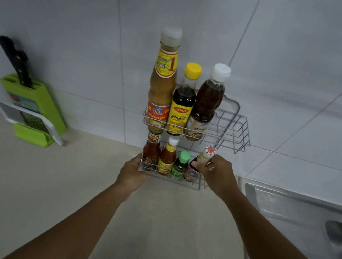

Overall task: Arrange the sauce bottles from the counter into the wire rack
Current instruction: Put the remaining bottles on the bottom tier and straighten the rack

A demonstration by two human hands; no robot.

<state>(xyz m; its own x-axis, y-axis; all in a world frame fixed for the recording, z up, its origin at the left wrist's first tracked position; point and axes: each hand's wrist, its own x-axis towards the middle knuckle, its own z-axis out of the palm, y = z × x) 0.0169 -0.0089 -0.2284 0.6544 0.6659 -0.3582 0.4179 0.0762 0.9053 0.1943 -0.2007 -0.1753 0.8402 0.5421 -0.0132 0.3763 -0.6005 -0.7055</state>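
While both arms reach forward over the beige counter (49, 189), the wire rack (234, 129) stands at the far edge against the white tiled wall (71, 18), two tiers, bottles in each.

Upper tier, left to right: tall bottle of tan sauce (163, 80) with a clear cap and a yellow-red label; dark sauce bottle with a yellow cap (183, 100); brown sauce bottle with a white cap (207, 103). All three upright, side by side, touching or nearly so. Right part of this tier holds no bottle.

Lower tier, left to right: red sauce bottle with a dark label (151, 151); orange-red sauce bottle with a white cap (168, 156); small green-capped bottle (180, 165); small dark bottle with a red-and-white patterned cap (201, 161). The last one tilts slightly to the right.

Left hand (132, 173): fingers curled around the near left corner of the lower tier, gripping the wire frame. Fingertips hidden behind the frame.

Right hand (217, 172): thumb and fingers closed on the neck and shoulder of the small dark bottle, which sits inside the lower tier at its right end.

Left on the counter, well apart from the rack: green knife block (39, 101) with a black-handled knife (15, 59) in it, a grater (34, 122) leaning on its front. Right: steel sink (307, 212).
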